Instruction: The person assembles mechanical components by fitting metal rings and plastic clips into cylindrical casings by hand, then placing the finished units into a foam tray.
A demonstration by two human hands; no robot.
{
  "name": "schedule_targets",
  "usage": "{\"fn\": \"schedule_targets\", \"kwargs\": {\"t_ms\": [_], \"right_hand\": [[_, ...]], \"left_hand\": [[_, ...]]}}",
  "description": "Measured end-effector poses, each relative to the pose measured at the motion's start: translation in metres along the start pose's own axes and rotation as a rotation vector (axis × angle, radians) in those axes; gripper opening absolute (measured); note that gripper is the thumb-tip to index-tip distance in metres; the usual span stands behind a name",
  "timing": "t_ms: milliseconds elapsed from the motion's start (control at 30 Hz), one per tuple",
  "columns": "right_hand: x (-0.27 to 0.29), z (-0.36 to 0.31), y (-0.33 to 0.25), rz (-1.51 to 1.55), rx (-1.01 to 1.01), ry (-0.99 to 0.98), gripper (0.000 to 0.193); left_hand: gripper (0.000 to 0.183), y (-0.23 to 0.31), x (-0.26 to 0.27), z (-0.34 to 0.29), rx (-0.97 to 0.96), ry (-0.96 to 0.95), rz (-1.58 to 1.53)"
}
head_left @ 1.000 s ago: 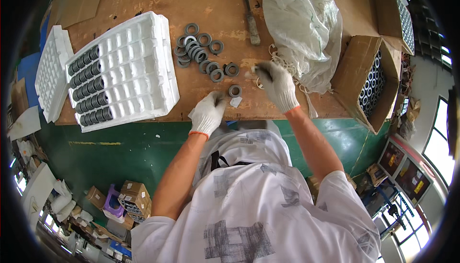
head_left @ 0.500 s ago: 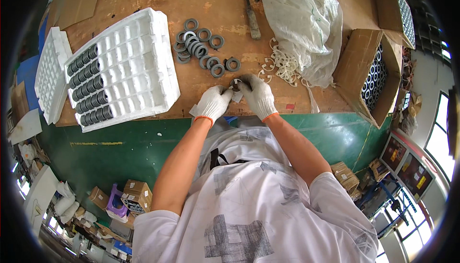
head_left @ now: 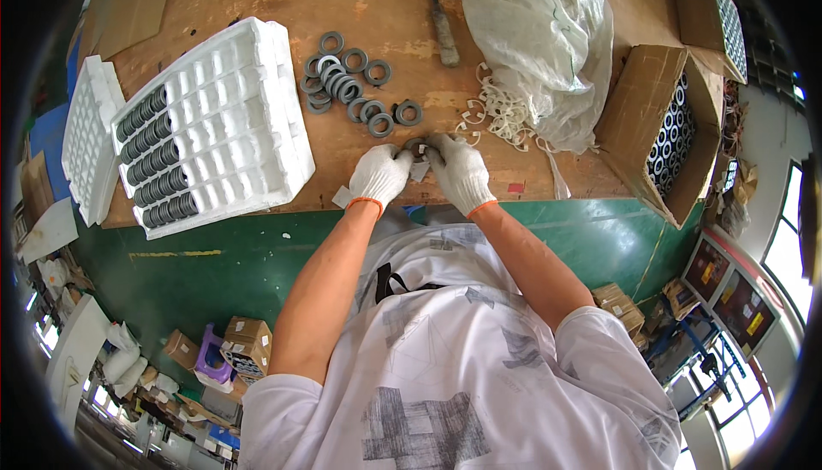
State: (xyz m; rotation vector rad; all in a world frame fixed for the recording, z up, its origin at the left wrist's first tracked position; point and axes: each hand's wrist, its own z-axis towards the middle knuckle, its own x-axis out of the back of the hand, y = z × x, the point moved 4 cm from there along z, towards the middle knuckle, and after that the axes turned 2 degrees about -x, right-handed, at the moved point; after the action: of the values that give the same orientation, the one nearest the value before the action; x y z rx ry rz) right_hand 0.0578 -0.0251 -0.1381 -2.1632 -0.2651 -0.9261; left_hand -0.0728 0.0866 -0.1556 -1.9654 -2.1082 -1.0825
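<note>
My gloved left hand (head_left: 379, 174) and gloved right hand (head_left: 460, 170) meet close to the table's front edge. Their fingertips grip a grey ring (head_left: 416, 145) from both sides, and a small white piece shows at it. Fingers hide much of the ring. Just beyond my hands lies a loose group of similar grey rings (head_left: 352, 61), some leaning on each other. To the right of that group, a heap of white C-shaped plastic clips (head_left: 514, 121) rests on the table.
On the left, a white foam tray (head_left: 244, 119) holds rows of dark rings, with a second foam tray (head_left: 83, 140) beside it. A translucent sack (head_left: 544, 33), a handled tool (head_left: 445, 38) and a cardboard box of rings (head_left: 629, 119) lie on the wooden table (head_left: 385, 8).
The whole view has shifted slightly. Both hands stay together on the ring with only small finger movement; the trays, rings and clips lie as before.
</note>
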Motion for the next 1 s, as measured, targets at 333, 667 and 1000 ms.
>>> {"fn": "schedule_targets", "kwargs": {"t_ms": [333, 667, 1000], "right_hand": [[0.004, 0.001, -0.003, -0.006, 0.002, -0.075, 0.023], [-0.011, 0.005, -0.015, -0.067, 0.068, -0.155, 0.025], [-0.009, 0.007, -0.018, -0.023, 0.068, -0.177, 0.025]], "left_hand": [[0.048, 0.005, 0.005, -0.004, -0.059, -0.046, 0.160], [0.047, -0.031, 0.016, -0.008, 0.005, -0.155, 0.023], [0.049, -0.022, 0.021, -0.010, -0.010, -0.137, 0.171]]}}
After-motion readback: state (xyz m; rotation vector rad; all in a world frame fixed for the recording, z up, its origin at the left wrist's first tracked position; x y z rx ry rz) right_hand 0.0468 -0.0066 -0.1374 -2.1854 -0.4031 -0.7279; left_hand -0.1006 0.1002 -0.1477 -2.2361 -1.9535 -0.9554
